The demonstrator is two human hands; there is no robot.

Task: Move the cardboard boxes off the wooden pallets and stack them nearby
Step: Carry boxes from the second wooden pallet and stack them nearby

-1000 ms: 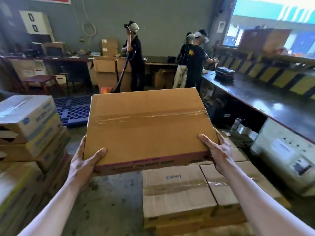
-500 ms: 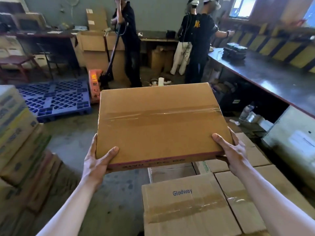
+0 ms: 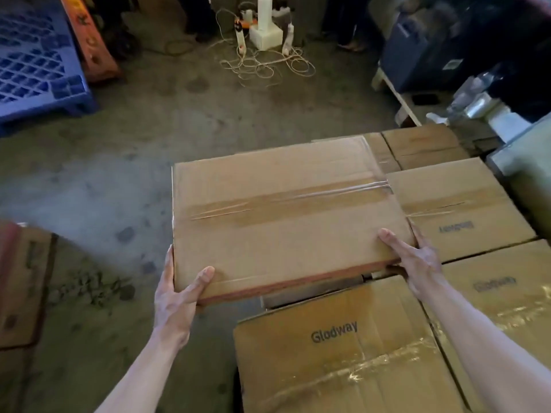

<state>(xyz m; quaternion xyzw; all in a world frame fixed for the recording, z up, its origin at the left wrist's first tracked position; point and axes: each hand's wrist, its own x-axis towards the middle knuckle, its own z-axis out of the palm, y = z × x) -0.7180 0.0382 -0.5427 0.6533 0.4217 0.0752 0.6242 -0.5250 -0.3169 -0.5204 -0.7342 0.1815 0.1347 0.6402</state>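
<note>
A flat brown cardboard box (image 3: 283,213) with a taped seam and a red lower edge hangs level in front of me. My left hand (image 3: 179,296) grips its near left corner, thumb on top. My right hand (image 3: 414,257) grips its near right corner, thumb on top too. The box hovers over the left part of a group of taped "Glodway" boxes: one near me (image 3: 343,353), one at the right (image 3: 465,210), one at the near right (image 3: 507,296). What these boxes stand on is hidden.
Bare concrete floor (image 3: 104,174) spreads to the left. A blue plastic pallet (image 3: 32,64) lies far left, an orange object (image 3: 89,40) beside it. Tangled cables and a white block (image 3: 265,37) sit ahead. Another printed box (image 3: 21,284) stands at the left edge. Clutter fills the right.
The view has tipped down, so the people and benches have left the frame. The box has come down from chest height to just above the Glodway boxes. Both hands keep their grip.
</note>
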